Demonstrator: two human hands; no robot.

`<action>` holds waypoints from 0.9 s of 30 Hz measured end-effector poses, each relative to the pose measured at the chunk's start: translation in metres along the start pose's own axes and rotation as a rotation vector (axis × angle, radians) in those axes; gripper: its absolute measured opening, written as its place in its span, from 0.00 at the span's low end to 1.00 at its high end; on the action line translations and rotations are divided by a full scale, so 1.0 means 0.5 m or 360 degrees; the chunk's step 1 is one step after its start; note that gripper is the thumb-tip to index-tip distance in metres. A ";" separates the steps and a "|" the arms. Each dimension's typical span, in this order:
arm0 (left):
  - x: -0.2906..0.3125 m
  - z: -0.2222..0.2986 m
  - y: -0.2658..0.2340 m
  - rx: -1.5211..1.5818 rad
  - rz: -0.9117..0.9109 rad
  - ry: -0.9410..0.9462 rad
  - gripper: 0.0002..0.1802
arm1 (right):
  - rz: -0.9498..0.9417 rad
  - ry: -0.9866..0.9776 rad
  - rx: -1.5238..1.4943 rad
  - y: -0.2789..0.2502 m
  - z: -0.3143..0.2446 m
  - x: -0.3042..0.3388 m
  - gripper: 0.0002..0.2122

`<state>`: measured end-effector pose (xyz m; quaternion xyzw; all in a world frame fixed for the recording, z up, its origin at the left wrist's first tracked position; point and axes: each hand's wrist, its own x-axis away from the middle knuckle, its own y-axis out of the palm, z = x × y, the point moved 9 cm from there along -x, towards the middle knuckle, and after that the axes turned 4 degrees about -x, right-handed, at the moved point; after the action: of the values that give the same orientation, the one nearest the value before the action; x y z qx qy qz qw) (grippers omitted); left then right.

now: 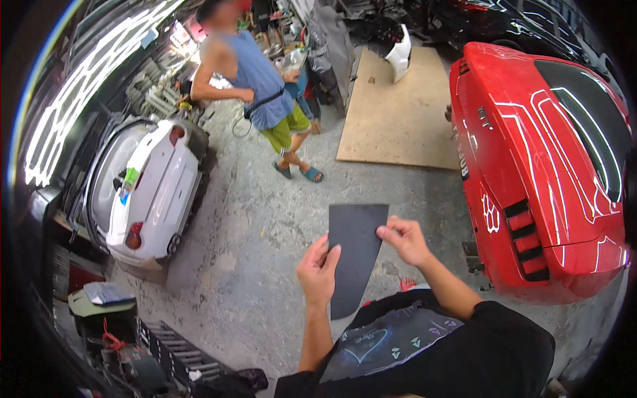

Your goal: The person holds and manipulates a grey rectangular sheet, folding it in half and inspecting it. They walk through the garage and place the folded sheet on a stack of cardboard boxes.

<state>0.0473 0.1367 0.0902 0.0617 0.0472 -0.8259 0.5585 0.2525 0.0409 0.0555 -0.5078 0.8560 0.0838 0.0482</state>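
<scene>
Two hands hold one dark sheet [356,259] between them: the left hand [317,270] pinches its left edge, and the right hand [405,240], set higher, pinches the right edge between thumb and fingers. Wider at the top, the sheet is held up over the concrete floor [232,232], just in front of the wearer's black shirt [491,341].

Beyond it, one other person [262,86], in a blue top and two sandals, stands between a white car [159,192] at left and one board [398,113]. One curved white part [399,56] sits on the board. At right is one red car [517,159]; behind it, a black car [524,23].

At lower left, a green-topped bin [83,306] bears one silver packet [106,292]; its inside cannot be seen. Beside it lies one black slatted piece [179,351].
</scene>
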 end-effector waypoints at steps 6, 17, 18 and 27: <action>0.000 0.002 0.001 -0.0025 0.0041 0.0059 0.17 | 0.0090 0.0131 -0.0177 -0.004 0.009 0.000 0.09; 0.006 -0.036 -0.041 0.0070 0.0150 -0.0101 0.17 | 0.0092 0.0239 -0.0133 0.025 0.031 -0.004 0.10; 0.008 -0.038 -0.045 0.0057 0.0184 -0.0106 0.17 | 0.0106 0.0253 -0.0119 0.029 0.032 -0.002 0.10; -0.005 -0.056 -0.085 -0.0304 0.0348 -0.0078 0.17 | 0.0127 0.0162 0.0015 0.046 0.045 -0.018 0.11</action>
<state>0.0104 0.1591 0.0633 -0.0072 0.1050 -0.7530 0.6495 0.2368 0.0638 0.0372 -0.4768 0.8773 0.0557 0.0038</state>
